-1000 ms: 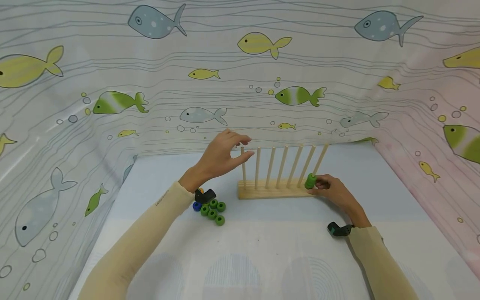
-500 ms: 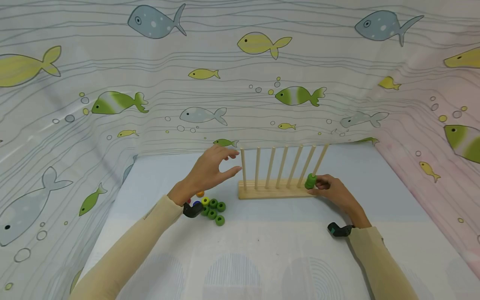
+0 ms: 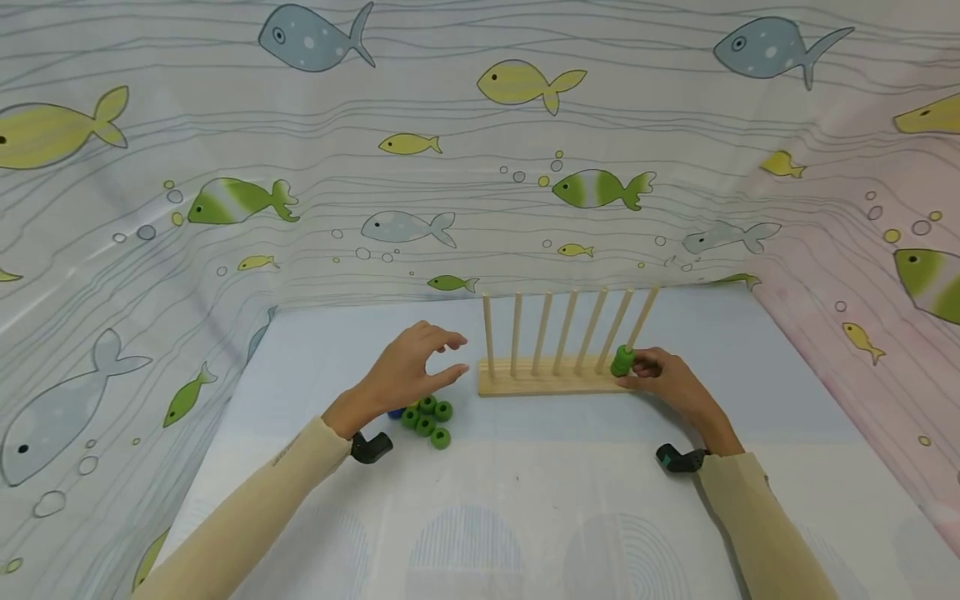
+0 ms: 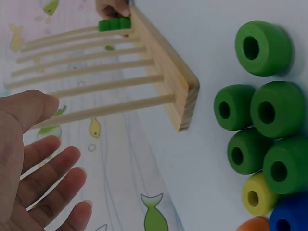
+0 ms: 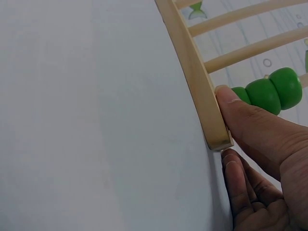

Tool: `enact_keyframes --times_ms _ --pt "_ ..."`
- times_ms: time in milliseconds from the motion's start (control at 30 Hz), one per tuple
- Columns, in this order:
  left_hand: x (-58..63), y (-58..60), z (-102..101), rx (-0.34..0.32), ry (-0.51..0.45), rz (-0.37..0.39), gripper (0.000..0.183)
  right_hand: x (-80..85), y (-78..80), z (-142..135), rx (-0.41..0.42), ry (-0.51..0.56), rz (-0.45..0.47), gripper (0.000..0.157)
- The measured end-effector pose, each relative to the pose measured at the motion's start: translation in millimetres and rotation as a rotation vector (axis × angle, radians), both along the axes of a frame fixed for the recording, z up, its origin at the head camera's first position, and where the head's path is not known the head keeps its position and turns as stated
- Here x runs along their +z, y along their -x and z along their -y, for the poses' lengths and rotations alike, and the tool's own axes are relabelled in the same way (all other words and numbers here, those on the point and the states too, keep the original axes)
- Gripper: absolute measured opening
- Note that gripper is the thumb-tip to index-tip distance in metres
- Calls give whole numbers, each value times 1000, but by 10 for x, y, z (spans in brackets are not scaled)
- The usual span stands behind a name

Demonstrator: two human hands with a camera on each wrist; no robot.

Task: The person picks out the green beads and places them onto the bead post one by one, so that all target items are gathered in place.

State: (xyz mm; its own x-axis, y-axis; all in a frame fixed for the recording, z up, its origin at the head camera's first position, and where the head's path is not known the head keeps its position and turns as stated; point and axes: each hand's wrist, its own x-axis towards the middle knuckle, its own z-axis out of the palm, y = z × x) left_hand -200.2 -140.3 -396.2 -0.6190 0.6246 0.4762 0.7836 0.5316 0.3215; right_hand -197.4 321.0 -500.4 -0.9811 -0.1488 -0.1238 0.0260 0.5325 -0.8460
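Note:
A wooden peg stand [image 3: 555, 385] with several upright pegs rests on the table. Three green beads [image 3: 622, 361] are stacked at the bottom of its rightmost peg. My right hand [image 3: 671, 383] pinches the right end of the base; in the right wrist view the thumb [image 5: 250, 120] lies against the wood, beside the stacked beads. To the left of the stand, my left hand [image 3: 405, 367] hovers with nothing in it, thumb and fingers spread apart. Just below it lie several loose green beads [image 4: 291, 103], with a yellow bead [image 4: 266, 191], a blue bead [image 4: 297, 206] and an orange bead [image 4: 254, 225].
The white table [image 3: 540, 500] carries pale arch patterns near its front. A fish-print sheet [image 3: 480, 192] stands behind the stand and along both sides. Each wrist wears a small black camera [image 3: 372, 447].
My left hand has come away from the leftmost peg, moving left and down toward the loose beads. The right hand and the stand have stayed in place.

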Motion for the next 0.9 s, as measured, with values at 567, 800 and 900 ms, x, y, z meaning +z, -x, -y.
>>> enact_keyframes --times_ms 567,800,900 --pt "-330 -230 435 115 71 185 34 23 11 26 15 -24 -16 73" --pt "-476 -330 589 155 74 230 37 22 6 22 24 -21 -18 72" --pt "-508 -356 625 174 88 233 37 15 9 13 21 -24 -20 72"
